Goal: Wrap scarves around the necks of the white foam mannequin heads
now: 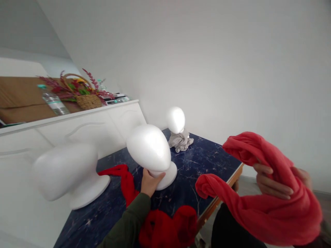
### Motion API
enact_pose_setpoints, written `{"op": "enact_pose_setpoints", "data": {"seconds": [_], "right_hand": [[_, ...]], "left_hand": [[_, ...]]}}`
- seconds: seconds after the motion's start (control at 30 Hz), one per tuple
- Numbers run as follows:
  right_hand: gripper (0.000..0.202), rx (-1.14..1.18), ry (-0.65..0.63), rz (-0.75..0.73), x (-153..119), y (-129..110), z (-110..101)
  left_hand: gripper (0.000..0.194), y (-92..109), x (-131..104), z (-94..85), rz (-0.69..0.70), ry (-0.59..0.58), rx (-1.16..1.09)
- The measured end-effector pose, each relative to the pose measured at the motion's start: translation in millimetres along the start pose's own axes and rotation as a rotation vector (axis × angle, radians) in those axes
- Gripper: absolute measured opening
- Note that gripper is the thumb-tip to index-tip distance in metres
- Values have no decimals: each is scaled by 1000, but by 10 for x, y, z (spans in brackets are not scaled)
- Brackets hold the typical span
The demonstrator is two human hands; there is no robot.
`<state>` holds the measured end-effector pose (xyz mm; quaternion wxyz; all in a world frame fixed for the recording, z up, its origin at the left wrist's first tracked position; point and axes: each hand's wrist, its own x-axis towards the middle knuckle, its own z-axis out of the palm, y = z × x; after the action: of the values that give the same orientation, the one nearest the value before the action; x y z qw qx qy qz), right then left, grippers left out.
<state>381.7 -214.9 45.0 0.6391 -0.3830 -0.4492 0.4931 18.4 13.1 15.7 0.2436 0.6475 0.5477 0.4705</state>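
The left hand [151,182] clasped the neck of a smooth white mannequin head [148,146], which was bare; right of this head, the right hand [274,182] gripped a twisted coral-red fabric scarf [279,218]. The work seemed unfinished.

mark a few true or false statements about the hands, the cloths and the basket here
1. The left hand grips the middle white head low down, near its base. True.
2. The right hand holds the grey cloth. False: it holds a coral-red cloth.
3. The grey cloth lies at the foot of the farthest white head. True.
4. The flower basket stands on the blue table. False: it sits atop the white cabinet.
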Motion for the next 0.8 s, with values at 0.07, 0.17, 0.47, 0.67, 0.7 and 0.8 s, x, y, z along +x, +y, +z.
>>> {"op": "enact_pose_setpoints", "data": {"seconds": [0.07,0.17,0.47,0.67,0.7,0.8], "right_hand": [[51,232,-21,18,7,-35,285],[51,324,-28,70,68,-11,547],[55,181,-10,47,150,311,670],[51,228,162,-29,184,258,1083],[49,258,169,-50,196,265,1126],[48,335,72,-66,243,313,1134]], "left_hand": [[83,-17,-7,-31,39,-26,-6],[92,-29,-57,-129,143,-115,47],[60,-179,-1047,-681,303,-557,662],[51,-576,-1046,-1007,365,-544,847],[52,-617,-985,-1090,387,-549,826],[48,-667,-802,-1335,447,-540,739]]}}
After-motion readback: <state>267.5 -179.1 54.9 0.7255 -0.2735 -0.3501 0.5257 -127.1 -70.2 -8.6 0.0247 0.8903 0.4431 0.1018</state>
